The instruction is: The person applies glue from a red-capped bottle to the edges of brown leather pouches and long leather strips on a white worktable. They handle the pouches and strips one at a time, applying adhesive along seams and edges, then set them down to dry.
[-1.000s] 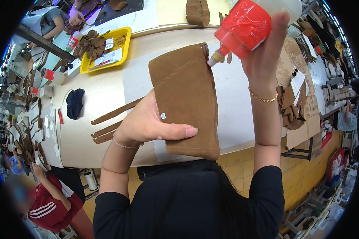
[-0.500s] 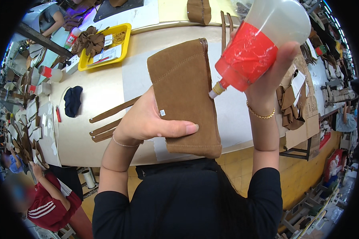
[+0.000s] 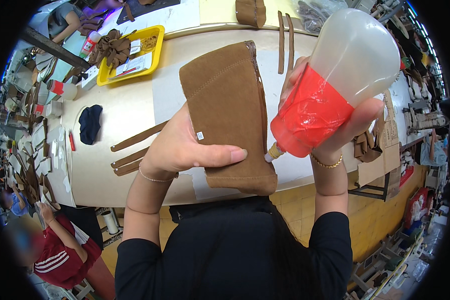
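Observation:
A stitched brown suede-like piece [image 3: 227, 112] is gripped in my left hand [image 3: 180, 147], thumb across its front and fingers hidden behind. My right hand [image 3: 357, 120] is wrapped round a translucent squeeze bottle [image 3: 357, 52] with a red band, tilted nozzle-down. The bottle's narrow tip touches or nearly touches the piece's right edge, low down; which of the two I cannot tell. Along that edge, a layered seam looks shiny near the top. Several brown straps [image 3: 135, 159] lie on the table beside my left wrist.
A yellow tray [image 3: 159, 55] with brown scraps and rubber bands stands at the far left. A dark blue cloth [image 3: 90, 124] and a red pen [image 3: 72, 141] lie left on the table [image 3: 120, 107]. Two brown strips [image 3: 281, 42] lie beyond the bottle. A person in a red top [image 3: 60, 255] works at lower left.
The bottle has moved down along the piece's right edge, with my right hand lowering and turning slightly. The brown piece has tilted a little and shifted slightly upward.

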